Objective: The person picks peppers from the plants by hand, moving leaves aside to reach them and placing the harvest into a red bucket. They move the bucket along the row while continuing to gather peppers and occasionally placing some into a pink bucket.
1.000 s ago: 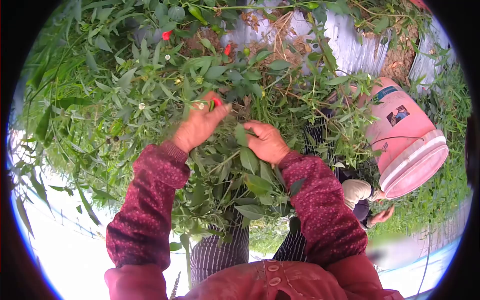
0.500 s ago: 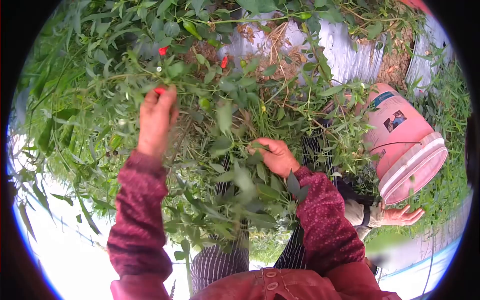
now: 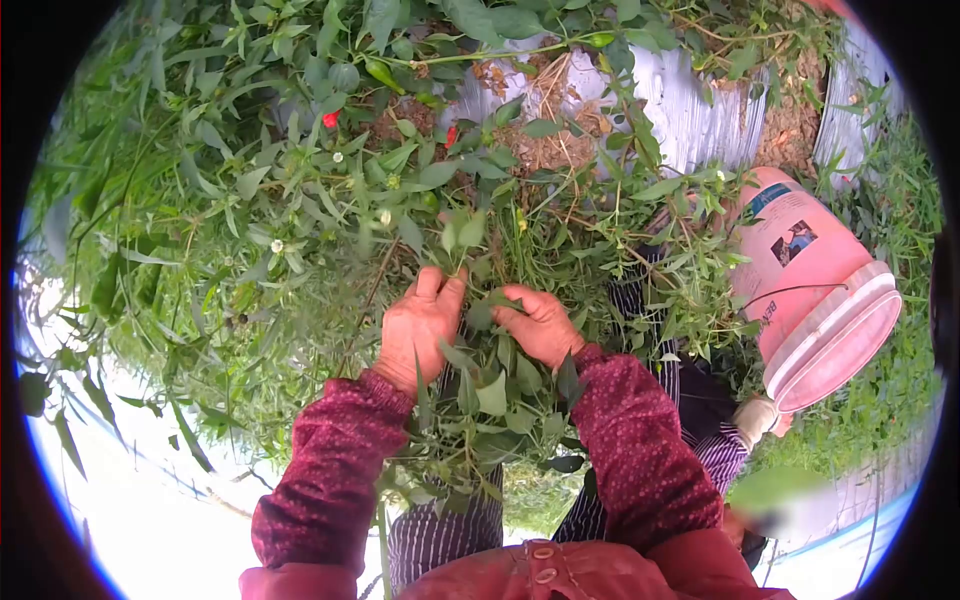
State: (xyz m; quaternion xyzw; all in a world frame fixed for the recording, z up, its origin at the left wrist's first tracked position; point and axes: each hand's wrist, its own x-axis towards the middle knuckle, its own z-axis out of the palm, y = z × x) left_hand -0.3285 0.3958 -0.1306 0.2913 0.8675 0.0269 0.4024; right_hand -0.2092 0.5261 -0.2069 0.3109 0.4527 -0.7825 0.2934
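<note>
My left hand (image 3: 418, 325) is closed, thumb and fingers pinched at a pale leafy sprig (image 3: 463, 232) low in the pepper plant; what lies inside the fingers is hidden. Just right of it, my right hand (image 3: 540, 326) pinches a leafy pepper branch (image 3: 505, 370), whose leaves droop below both hands. Further up, a red pepper (image 3: 330, 119) hangs among the foliage, with a second red pepper (image 3: 451, 136) partly covered by leaves. A long green pepper (image 3: 383, 74) hangs near the top.
To the right, a pink bucket (image 3: 800, 260) with a whitish rim tilts against the plants. Behind its rim shows another person's sleeve (image 3: 722, 455). Silvery plastic sheeting (image 3: 690, 110) covers soil at the top. Small white flowers (image 3: 277, 246) and dense stems fill the left.
My left hand has come down and right from a red pepper at its fingertips to beside my right hand; that pepper no longer shows. The other person's hand has moved partly behind the bucket.
</note>
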